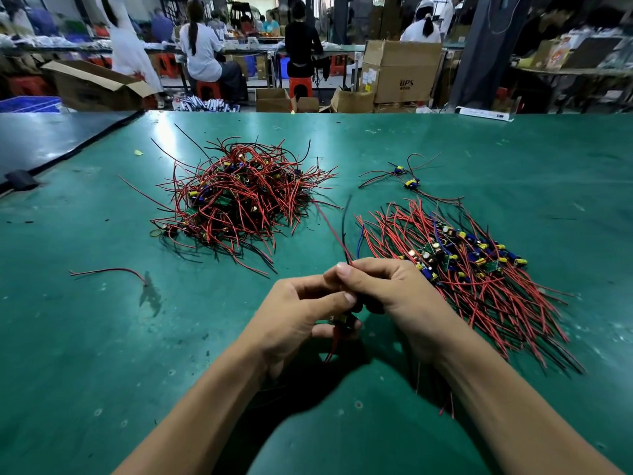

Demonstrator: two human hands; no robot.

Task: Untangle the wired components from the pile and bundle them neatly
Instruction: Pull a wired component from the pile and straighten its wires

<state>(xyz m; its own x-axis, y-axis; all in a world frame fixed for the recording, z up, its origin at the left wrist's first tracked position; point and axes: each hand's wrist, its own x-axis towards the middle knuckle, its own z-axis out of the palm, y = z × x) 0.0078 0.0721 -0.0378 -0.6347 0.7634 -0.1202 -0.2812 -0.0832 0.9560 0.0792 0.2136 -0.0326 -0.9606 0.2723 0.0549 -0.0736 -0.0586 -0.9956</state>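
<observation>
A tangled pile of red and black wired components (239, 197) lies on the green table at centre left. To the right, a sorted heap of components (469, 265) lies with its wires roughly aligned. In front of me, my left hand (301, 317) and my right hand (387, 289) meet and together grip one wired component (346, 323). Its red, black and blue wires (346, 234) stick up past my fingers, and more red wire hangs below my left hand. The component's body is mostly hidden by my fingers.
Two separate components (406, 178) lie beyond the sorted heap. A single loose red wire (109, 271) lies at the left. The green table mat (513, 159) reaches to a far edge; cardboard boxes (400, 72) and seated people stand beyond it. A black strip (20, 180) marks the left seam.
</observation>
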